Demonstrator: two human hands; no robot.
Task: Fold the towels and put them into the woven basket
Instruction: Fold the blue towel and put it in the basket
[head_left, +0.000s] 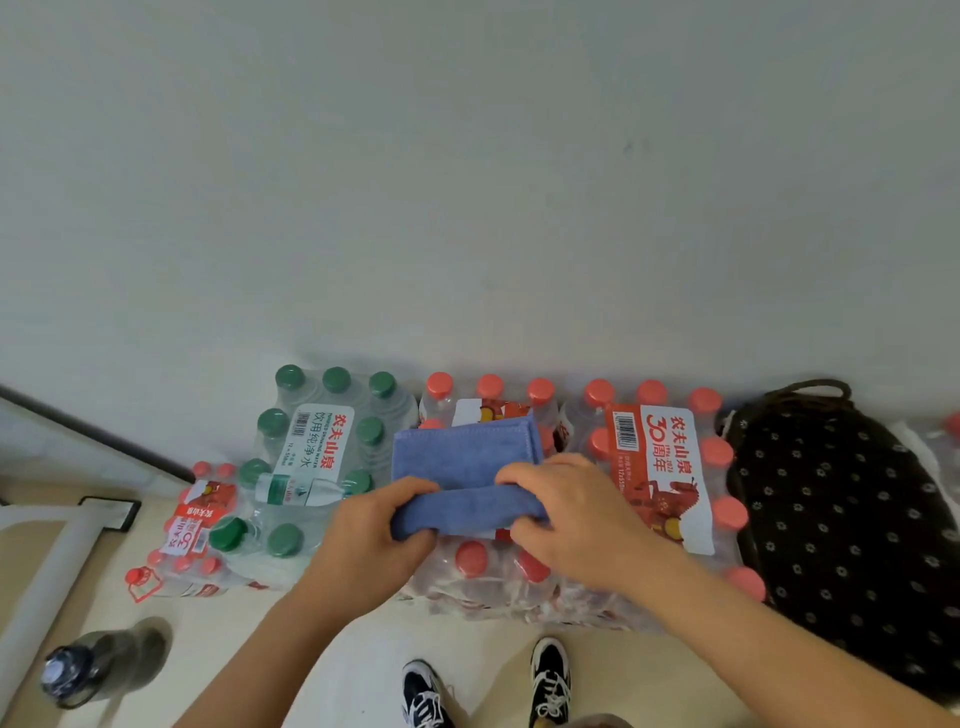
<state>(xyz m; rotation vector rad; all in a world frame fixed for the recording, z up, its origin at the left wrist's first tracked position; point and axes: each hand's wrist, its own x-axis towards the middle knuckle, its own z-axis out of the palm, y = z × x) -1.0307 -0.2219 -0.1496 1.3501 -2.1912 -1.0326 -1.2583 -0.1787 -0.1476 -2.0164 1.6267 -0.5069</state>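
Note:
A blue towel (462, 457) lies on a shrink-wrapped pack of red-capped water bottles (493, 577), with its near edge rolled over into a fold. My left hand (374, 535) grips the left end of that folded edge. My right hand (566, 509) grips the right end, fingers curled over the cloth. No woven basket shows in this view.
A pack of green-capped bottles (322, 447) stands left of the towel, and another red-capped pack (660, 467) to the right. A dark dotted bag (841, 525) lies at far right. A dark water bottle (98, 665) stands on the floor at lower left. My shoes (488, 686) are below.

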